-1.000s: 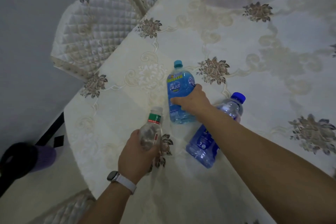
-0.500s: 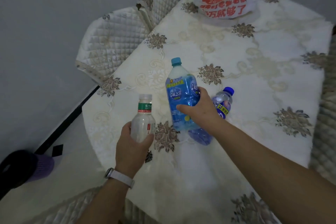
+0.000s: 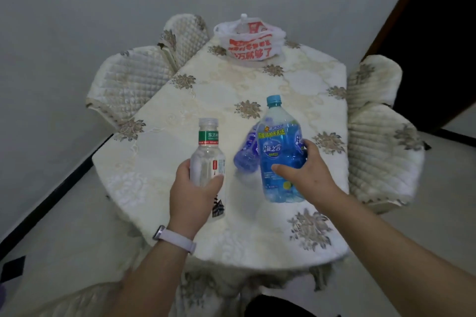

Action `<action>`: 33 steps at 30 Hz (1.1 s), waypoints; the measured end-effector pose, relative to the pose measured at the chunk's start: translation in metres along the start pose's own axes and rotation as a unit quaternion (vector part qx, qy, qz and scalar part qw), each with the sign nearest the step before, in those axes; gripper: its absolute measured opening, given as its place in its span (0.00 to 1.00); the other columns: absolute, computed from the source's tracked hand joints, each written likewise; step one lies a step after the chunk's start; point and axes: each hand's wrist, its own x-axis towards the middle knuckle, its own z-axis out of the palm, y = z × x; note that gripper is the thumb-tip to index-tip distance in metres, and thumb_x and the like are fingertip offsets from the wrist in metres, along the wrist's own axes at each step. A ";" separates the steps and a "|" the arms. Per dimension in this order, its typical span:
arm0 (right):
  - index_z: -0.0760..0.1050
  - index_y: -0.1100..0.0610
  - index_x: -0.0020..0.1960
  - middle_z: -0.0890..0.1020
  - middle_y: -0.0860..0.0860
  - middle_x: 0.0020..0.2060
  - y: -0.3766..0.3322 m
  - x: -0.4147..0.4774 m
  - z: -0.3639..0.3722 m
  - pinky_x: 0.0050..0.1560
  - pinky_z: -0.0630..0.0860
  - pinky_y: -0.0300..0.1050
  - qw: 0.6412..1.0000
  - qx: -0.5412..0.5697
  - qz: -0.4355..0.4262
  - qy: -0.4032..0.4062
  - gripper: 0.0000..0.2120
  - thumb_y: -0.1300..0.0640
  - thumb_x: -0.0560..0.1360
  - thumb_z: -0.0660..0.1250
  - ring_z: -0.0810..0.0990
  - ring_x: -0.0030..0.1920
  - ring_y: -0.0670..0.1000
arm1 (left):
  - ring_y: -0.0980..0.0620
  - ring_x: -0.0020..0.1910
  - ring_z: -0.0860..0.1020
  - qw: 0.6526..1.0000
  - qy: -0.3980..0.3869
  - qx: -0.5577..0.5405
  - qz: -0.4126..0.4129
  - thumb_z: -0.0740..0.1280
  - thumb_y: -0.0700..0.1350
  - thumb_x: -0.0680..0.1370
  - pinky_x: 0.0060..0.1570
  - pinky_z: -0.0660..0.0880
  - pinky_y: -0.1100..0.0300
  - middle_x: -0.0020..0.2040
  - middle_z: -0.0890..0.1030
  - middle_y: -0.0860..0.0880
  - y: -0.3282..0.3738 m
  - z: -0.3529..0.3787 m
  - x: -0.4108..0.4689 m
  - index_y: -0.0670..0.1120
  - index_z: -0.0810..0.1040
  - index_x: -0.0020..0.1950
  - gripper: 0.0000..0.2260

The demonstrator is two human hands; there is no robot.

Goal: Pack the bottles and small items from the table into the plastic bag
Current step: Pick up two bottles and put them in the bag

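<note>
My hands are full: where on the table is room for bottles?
Bare: table's far half up to plastic bag, plus near edge. Crowded: clear bottle in left hand, light blue bottle in right hand, dark blue bottle beside it.

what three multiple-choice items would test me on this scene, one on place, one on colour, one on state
1. Where is the plastic bag? A on a chair B at the far end of the table C on the floor
2. The large blue bottle has a cap that is: A red B black C light blue
3. The left hand: A grips the clear bottle B lies flat C points
Answers: B, the bag sits by the far edge; C, the cap is light blue like the body; A, fingers curl round the bottle.
</note>
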 end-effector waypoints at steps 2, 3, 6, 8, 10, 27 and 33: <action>0.64 0.46 0.64 0.78 0.40 0.51 0.013 -0.023 -0.024 0.40 0.80 0.39 1.000 0.008 0.010 0.015 0.33 0.58 0.67 0.79 0.82 0.45 0.39 | 0.58 0.42 0.81 1.000 -0.024 0.000 0.008 0.76 0.46 0.70 0.42 0.77 0.56 0.46 0.81 0.56 0.003 0.017 -0.020 0.53 0.73 0.57 0.20; 0.64 0.46 0.65 0.79 0.41 0.52 0.019 -0.034 -0.036 0.42 0.81 0.41 0.999 0.011 0.015 0.026 0.34 0.59 0.67 0.79 0.83 0.46 0.40 | 0.58 0.43 0.81 0.999 -0.039 0.001 0.013 0.77 0.46 0.69 0.43 0.78 0.55 0.46 0.81 0.56 0.005 0.026 -0.031 0.53 0.74 0.57 0.20; 0.64 0.46 0.64 0.80 0.41 0.51 0.034 -0.059 -0.073 0.35 0.77 0.33 0.998 0.021 0.015 0.060 0.32 0.60 0.68 0.78 0.82 0.42 0.36 | 0.58 0.42 0.81 0.995 -0.087 0.018 0.035 0.77 0.47 0.68 0.37 0.75 0.65 0.47 0.82 0.55 0.010 0.053 -0.059 0.55 0.74 0.57 0.21; 0.65 0.46 0.63 0.80 0.41 0.51 0.043 -0.070 -0.098 0.34 0.76 0.31 0.996 0.037 0.011 0.076 0.31 0.60 0.68 0.78 0.82 0.42 0.35 | 0.59 0.43 0.80 0.993 -0.112 0.026 0.041 0.77 0.47 0.69 0.32 0.70 0.71 0.48 0.81 0.55 0.019 0.072 -0.077 0.54 0.73 0.57 0.21; 0.65 0.46 0.64 0.80 0.40 0.52 0.057 -0.079 -0.125 0.38 0.77 0.33 0.994 0.056 0.012 0.092 0.32 0.59 0.68 0.78 0.82 0.44 0.37 | 0.60 0.43 0.79 0.990 -0.127 0.031 0.051 0.77 0.46 0.70 0.33 0.70 0.70 0.48 0.80 0.56 0.027 0.095 -0.094 0.54 0.73 0.58 0.21; 0.63 0.45 0.65 0.77 0.38 0.52 0.194 -0.172 -0.491 0.40 0.76 0.28 0.949 0.136 0.026 0.282 0.34 0.60 0.68 0.78 0.80 0.44 0.32 | 0.55 0.47 0.82 0.950 -0.278 0.055 0.130 0.78 0.44 0.69 0.47 0.77 0.57 0.50 0.82 0.55 0.117 0.440 -0.279 0.50 0.75 0.59 0.22; 0.64 0.45 0.65 0.78 0.39 0.53 0.230 -0.180 -0.567 0.46 0.81 0.42 0.917 0.177 0.047 0.353 0.33 0.60 0.68 0.78 0.82 0.51 0.42 | 0.59 0.44 0.82 0.926 -0.334 0.072 0.163 0.78 0.44 0.69 0.44 0.77 0.60 0.49 0.83 0.55 0.144 0.523 -0.308 0.51 0.76 0.57 0.19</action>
